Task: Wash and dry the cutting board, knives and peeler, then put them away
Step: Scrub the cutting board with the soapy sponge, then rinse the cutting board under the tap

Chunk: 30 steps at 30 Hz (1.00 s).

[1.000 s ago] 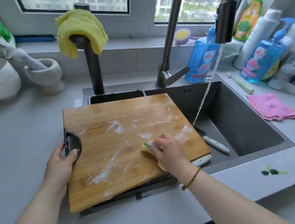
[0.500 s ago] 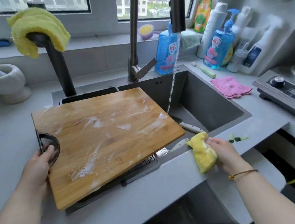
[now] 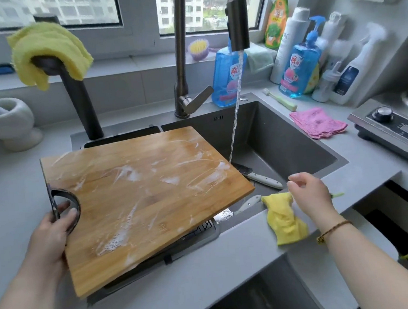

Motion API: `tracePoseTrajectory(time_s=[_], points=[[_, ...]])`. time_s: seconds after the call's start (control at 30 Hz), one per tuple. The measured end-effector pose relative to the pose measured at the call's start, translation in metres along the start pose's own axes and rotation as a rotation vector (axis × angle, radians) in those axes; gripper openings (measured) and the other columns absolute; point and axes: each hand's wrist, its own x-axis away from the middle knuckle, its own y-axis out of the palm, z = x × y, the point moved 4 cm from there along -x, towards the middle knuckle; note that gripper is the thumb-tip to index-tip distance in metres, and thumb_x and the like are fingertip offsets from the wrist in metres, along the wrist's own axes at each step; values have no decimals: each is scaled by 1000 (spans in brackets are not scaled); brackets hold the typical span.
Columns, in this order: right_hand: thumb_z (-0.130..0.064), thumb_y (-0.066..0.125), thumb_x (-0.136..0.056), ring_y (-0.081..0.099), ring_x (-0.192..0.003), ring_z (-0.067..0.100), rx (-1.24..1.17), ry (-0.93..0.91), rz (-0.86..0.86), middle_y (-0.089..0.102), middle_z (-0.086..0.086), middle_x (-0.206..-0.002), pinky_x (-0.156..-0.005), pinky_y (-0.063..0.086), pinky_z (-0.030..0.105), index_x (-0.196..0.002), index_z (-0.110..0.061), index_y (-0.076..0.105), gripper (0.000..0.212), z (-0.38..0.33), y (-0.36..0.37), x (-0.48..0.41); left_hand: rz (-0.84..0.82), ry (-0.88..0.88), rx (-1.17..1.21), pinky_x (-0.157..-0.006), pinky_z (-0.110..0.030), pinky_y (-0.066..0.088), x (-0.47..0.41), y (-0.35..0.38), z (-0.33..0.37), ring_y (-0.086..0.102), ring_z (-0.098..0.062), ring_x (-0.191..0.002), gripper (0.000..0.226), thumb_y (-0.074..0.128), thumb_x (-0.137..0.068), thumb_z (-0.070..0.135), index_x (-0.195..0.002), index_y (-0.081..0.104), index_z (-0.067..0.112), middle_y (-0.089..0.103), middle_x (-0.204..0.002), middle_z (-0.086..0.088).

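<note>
One view only: head-worn wide-angle camera, looking forward and steeply down across the counter (image 3: 210,289) at the sink (image 3: 282,135), close range. Forearms enter from the lower left and lower right corners; left hand (image 3: 49,232), gripping the cutting board (image 3: 140,197), sits lower left, right hand (image 3: 310,194) right of centre. Window (image 3: 197,2) strip runs along the top edge; straight edges bow near the borders.

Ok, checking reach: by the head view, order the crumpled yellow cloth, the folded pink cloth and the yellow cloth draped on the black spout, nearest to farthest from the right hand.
1. Crumpled yellow cloth, on the sink's front edge by the right hand.
2. Folded pink cloth, on the right counter.
3. Draped yellow cloth, far left on the black spout.
</note>
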Motion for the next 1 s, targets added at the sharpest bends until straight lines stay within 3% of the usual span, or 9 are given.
tracePoseTrajectory(time_s=[0.13, 0.27, 0.4, 0.47, 0.53, 0.6, 0.73, 0.87, 1.0], points=[[-15, 49, -91, 52, -113, 25, -5, -90, -204, 59, 8, -118, -88, 40, 29, -118, -7, 57, 29, -50, 47, -19, 14, -24, 25, -36, -14, 46, 7, 4, 5, 60, -2, -43, 20, 42, -95, 6, -113, 46, 15, 55, -82, -2], [-21, 46, -94, 48, -118, 26, 52, -91, -338, 53, 9, -127, -96, 38, 32, -128, -9, 48, 36, -79, 93, -49, 62, -26, 4, -37, -13, 45, 10, 5, 9, 56, -16, -66, 33, 44, -95, 7, -127, 47, 9, 57, -83, -2], [-24, 42, -95, 47, -103, 27, 79, 34, -504, 54, 11, -101, -88, 35, 30, -107, -9, 48, 20, -74, 123, -74, 97, -12, 9, -38, -11, 45, 12, 10, 16, 63, -11, -55, 31, 44, -95, 6, -125, 48, 9, 57, -82, -3], [-32, 43, -95, 47, -115, 32, -3, 173, -598, 53, 14, -121, -101, 36, 35, -124, 0, 48, 44, -66, 133, -81, 108, -8, 24, -38, -12, 45, 13, 16, 19, 61, -2, -45, 27, 45, -94, 7, -121, 49, 13, 58, -82, -4], [-36, 47, -94, 47, -119, 32, -99, 258, -644, 50, 14, -130, -105, 36, 41, -129, -2, 48, 49, -60, 137, -85, 111, -12, 25, -38, -13, 46, 15, 21, 21, 63, -7, -49, 26, 46, -94, 7, -118, 48, 16, 58, -82, -5], [-35, 49, -93, 49, -116, 33, -165, 282, -637, 54, 14, -127, -104, 37, 44, -124, -3, 53, 45, -54, 133, -96, 111, -22, 27, -39, -16, 48, 18, 34, 21, 62, -19, -62, 24, 45, -94, 7, -115, 48, 18, 59, -83, -5], [-32, 46, -95, 51, -115, 32, -245, 302, -594, 55, 14, -124, -102, 39, 41, -122, -5, 54, 39, -39, 114, -124, 77, -28, 49, -57, -35, 47, 18, 72, 21, 57, -23, -74, 24, 47, -93, 8, -115, 49, 19, 60, -89, -7], [-28, 44, -96, 50, -116, 33, -229, 324, -541, 53, 17, -127, -97, 40, 37, -125, -1, 50, 40, -17, 97, -150, -7, -108, 96, -51, -30, 52, 15, 118, 17, 61, -21, -67, 33, 47, -92, 7, -123, 49, 15, 62, -87, -8], [-21, 41, -97, 47, -118, 32, -179, 317, -500, 50, 18, -128, -97, 37, 35, -125, 3, 49, 37, -1, 88, -170, -134, -253, 235, -64, -37, 43, 20, 159, 12, 56, -28, -77, 47, 37, -89, 3, -133, 45, 20, 62, -99, -12]])
